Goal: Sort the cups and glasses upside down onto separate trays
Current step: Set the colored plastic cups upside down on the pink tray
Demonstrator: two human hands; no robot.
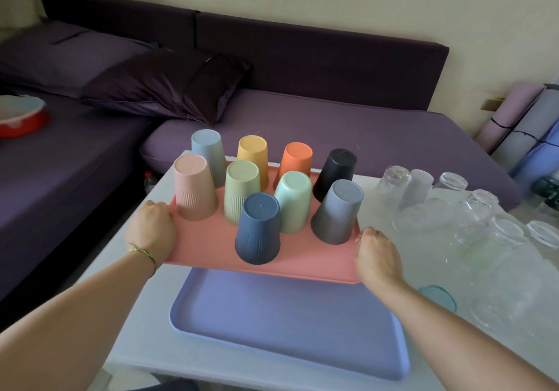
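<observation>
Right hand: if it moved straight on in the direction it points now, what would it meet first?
The right hand grips the pink tray; beyond that edge it would probably meet the grey cup first, though depth is unclear.

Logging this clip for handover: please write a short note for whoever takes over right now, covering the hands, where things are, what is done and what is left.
Hands: the left hand grips the left edge of the pink tray and the right hand grips its right edge.
Things: nine coloured cups stand upside down on the pink tray, held over the far end of the lilac tray on the white table. The clear glasses are grouped on the table at right.
Done: cups sorted.
Left: set the pink tray down, then place the glasses upside down on the lilac tray. Check the half-hidden teal thing by the right forearm.
</observation>
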